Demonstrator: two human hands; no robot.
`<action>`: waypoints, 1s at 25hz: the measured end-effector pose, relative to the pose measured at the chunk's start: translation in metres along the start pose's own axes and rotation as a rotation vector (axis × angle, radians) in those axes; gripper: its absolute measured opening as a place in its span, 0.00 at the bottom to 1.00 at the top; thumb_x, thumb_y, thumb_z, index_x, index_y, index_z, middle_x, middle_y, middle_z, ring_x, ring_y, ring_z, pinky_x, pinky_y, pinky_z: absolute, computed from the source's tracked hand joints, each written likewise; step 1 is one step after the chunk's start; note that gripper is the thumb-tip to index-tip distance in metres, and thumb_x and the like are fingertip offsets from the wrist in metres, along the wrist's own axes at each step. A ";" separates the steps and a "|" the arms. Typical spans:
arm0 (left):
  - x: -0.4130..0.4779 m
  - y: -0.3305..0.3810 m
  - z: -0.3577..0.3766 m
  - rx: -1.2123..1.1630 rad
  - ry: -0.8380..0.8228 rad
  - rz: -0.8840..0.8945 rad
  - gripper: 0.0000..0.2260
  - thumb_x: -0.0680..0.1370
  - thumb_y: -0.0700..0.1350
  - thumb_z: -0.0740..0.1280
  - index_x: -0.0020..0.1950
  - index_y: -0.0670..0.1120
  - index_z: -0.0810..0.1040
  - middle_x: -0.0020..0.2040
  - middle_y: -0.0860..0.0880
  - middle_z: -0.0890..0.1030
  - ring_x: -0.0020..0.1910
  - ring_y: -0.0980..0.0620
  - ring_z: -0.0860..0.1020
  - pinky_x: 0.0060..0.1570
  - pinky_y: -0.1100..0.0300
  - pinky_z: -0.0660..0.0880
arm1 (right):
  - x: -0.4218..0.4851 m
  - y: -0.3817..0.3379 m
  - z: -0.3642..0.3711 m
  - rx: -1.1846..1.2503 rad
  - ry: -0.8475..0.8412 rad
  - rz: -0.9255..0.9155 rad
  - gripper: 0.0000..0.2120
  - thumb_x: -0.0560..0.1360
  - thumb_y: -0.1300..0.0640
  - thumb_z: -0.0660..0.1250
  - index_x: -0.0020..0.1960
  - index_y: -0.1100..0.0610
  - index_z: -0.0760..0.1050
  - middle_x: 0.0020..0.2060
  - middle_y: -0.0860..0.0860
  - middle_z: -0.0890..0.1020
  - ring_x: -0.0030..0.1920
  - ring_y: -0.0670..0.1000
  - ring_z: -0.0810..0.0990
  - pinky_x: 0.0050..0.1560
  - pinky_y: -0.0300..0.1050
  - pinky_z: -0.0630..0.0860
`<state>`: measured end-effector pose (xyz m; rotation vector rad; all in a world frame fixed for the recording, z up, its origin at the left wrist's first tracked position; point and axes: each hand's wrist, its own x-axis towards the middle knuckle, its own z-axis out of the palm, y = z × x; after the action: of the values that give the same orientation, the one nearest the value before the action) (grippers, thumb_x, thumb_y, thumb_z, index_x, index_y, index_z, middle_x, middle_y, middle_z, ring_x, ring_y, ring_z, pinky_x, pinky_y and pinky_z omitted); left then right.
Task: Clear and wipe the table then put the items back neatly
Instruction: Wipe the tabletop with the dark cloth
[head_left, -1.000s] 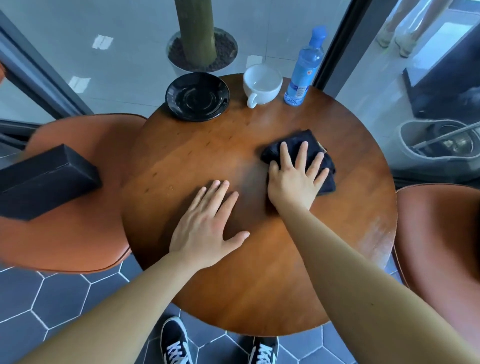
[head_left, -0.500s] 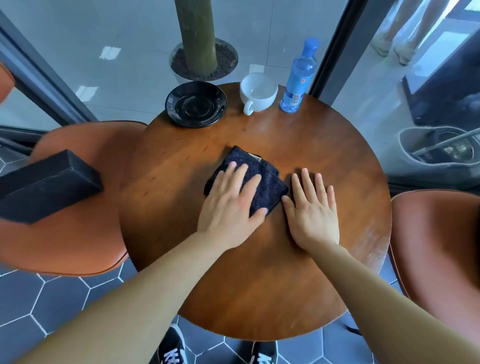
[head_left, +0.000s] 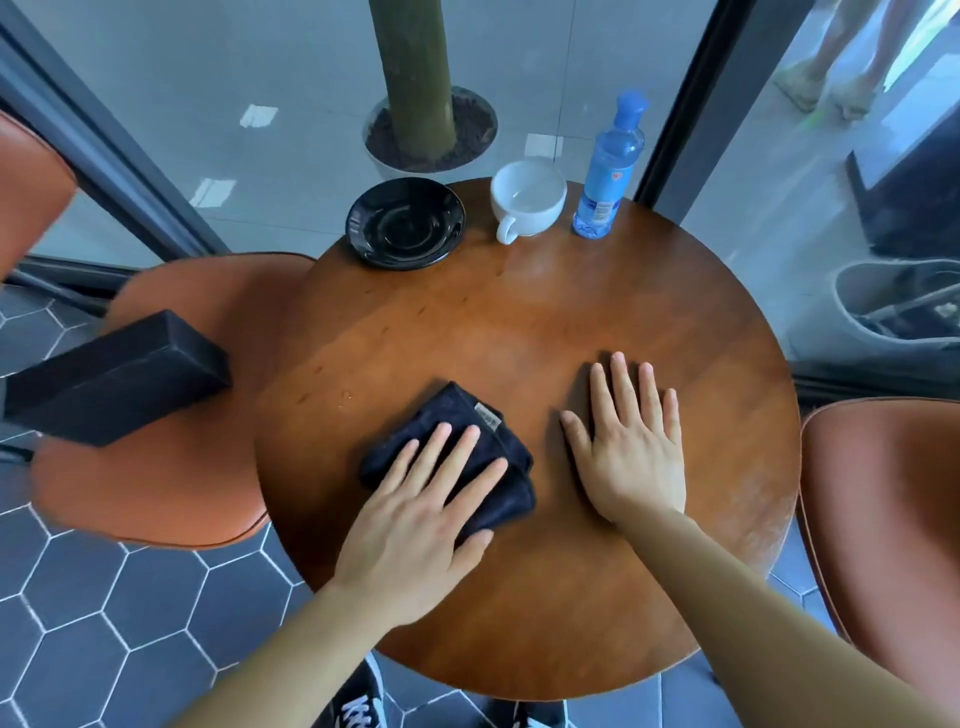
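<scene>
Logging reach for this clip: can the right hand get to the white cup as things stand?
Probably yes. The right hand lies flat on the table, holding nothing; only bare wood lies between it and the white cup at the far edge, with the blue bottle beside it.

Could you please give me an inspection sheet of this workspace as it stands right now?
Surface: round wooden table; a few droplets just left of the cloth.
Job's things: dark cloth folded under the left hand; black saucer, white cup and blue bottle stand at the far edge.
Clutter: black box lying on the left chair.
Grippers: left hand flat, pressing the cloth; right hand flat on bare wood, apart from the cloth.
Cables: nothing seen.
Surroundings: right chair, tree trunk behind the table, grey bucket far right, hexagon floor tiles.
</scene>
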<state>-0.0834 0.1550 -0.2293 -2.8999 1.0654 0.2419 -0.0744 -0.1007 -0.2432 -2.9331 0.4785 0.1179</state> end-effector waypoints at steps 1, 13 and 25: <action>-0.018 -0.015 0.002 0.013 -0.006 -0.007 0.31 0.83 0.64 0.52 0.83 0.58 0.48 0.85 0.47 0.48 0.83 0.43 0.47 0.80 0.42 0.53 | 0.000 0.001 0.001 -0.008 0.002 -0.001 0.33 0.82 0.34 0.41 0.82 0.49 0.47 0.82 0.47 0.45 0.82 0.53 0.40 0.80 0.57 0.42; 0.006 -0.084 0.004 -0.036 0.022 -0.315 0.28 0.82 0.67 0.45 0.82 0.63 0.47 0.85 0.43 0.47 0.83 0.37 0.45 0.80 0.39 0.48 | 0.002 -0.004 0.004 -0.031 0.021 0.024 0.35 0.81 0.34 0.40 0.82 0.50 0.50 0.82 0.47 0.48 0.82 0.54 0.43 0.80 0.58 0.44; 0.062 -0.176 -0.004 -0.017 -0.053 -0.447 0.32 0.78 0.71 0.39 0.81 0.63 0.41 0.85 0.44 0.42 0.83 0.41 0.41 0.81 0.43 0.43 | 0.001 -0.003 0.006 -0.039 0.043 0.024 0.35 0.80 0.33 0.39 0.82 0.50 0.51 0.82 0.48 0.49 0.82 0.54 0.44 0.80 0.57 0.44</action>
<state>0.0774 0.2490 -0.2381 -3.0236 0.3874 0.3029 -0.0727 -0.0967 -0.2488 -2.9742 0.5238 0.0687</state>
